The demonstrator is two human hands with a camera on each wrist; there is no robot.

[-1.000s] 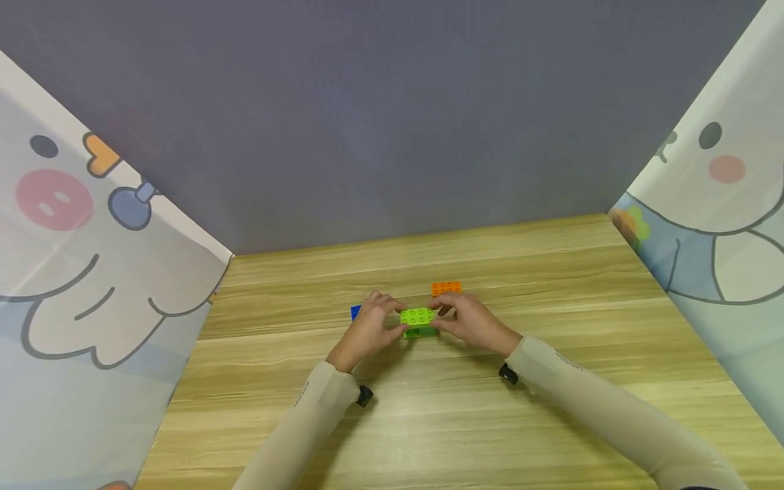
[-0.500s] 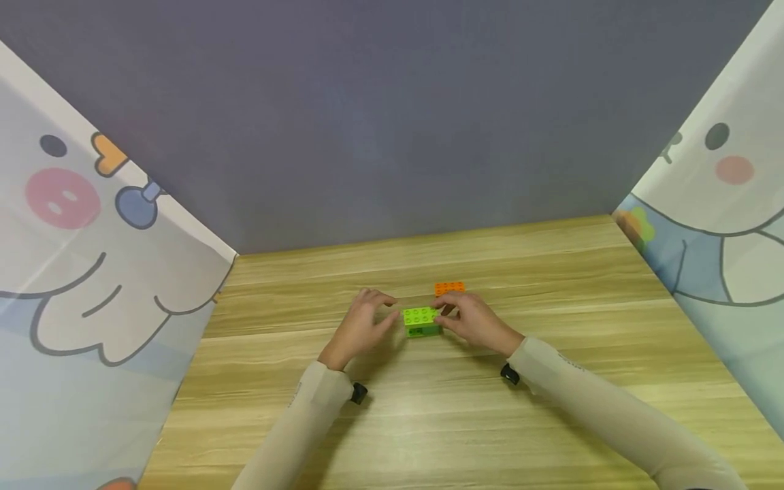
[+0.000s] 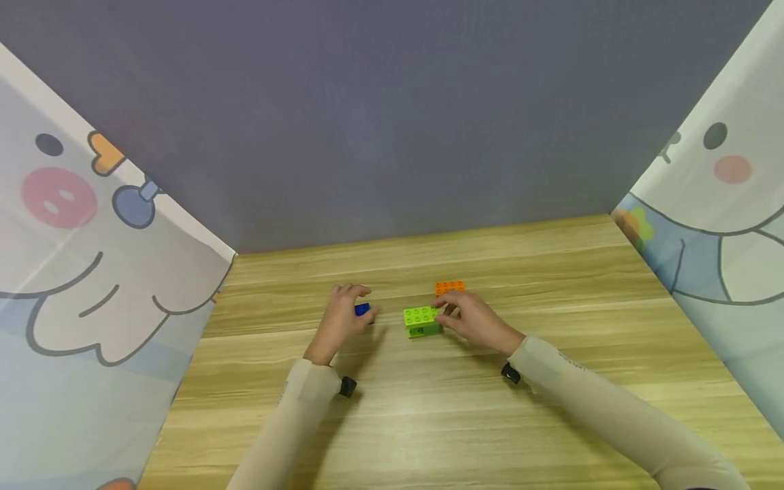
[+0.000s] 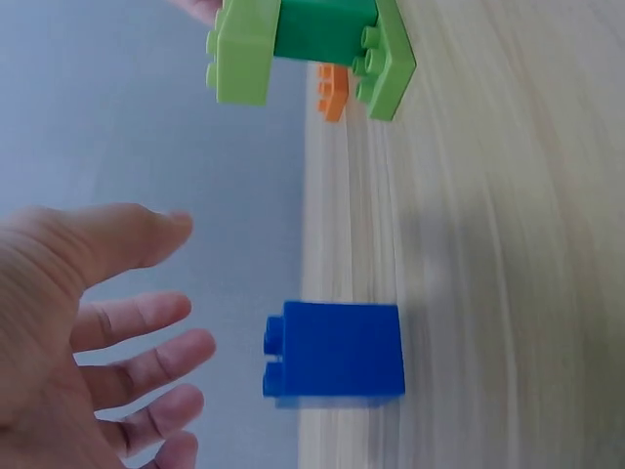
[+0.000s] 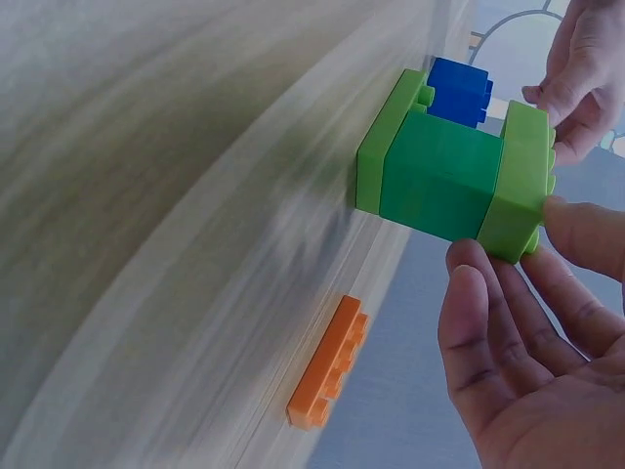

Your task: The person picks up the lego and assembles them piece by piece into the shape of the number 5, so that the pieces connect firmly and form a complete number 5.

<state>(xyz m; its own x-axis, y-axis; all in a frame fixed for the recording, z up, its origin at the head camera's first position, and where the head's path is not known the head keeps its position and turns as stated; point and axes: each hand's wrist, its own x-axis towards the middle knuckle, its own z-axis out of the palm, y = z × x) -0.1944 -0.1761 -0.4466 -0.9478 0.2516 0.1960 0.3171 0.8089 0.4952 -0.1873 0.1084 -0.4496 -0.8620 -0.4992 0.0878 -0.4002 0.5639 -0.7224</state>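
A stack of toy building bricks stands on the table: a light green brick on top, a dark green brick in the middle and a light green plate at the bottom. My right hand pinches the right end of the top brick, thumb by the studs and fingers along its side. To the left, my left hand hovers above a blue brick, thumb and fingers spread and apart from it. In the head view the blue brick shows partly between thumb and fingers.
An orange brick lies flat behind the stack, close to the right hand. The wooden table meets a grey wall at the back. Printed cartoon panels stand on both sides.
My left hand has let go of the stack's left end and moved left to the blue brick, its fingers spread. The right hand has stayed at the stack.
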